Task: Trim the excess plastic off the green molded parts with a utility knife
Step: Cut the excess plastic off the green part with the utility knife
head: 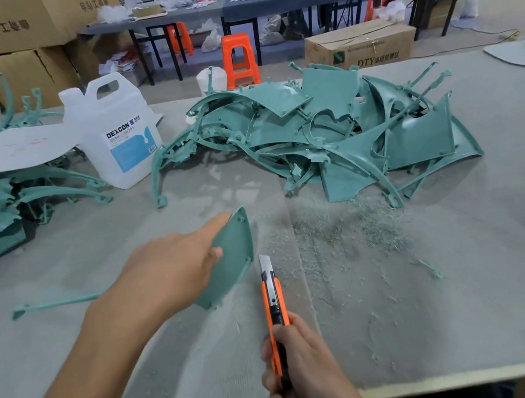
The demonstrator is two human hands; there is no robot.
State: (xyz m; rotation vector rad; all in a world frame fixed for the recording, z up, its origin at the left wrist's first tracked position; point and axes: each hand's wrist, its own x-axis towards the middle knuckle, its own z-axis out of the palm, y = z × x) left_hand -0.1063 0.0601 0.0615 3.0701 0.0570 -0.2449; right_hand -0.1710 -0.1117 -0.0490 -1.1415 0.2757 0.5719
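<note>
We hold one green part tilted just above the bench, near the front middle. Left hand grips it, thumb on its face, index finger along the top edge. Right hand fingers wrap the utility knife, blade out, tip just beside the part's right edge; contact unclear. Pile of green parts lies behind, shavings in front of it

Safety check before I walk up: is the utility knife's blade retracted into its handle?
No, the silver blade sticks out from the front of the orange utility knife gripped by the right hand.
</note>
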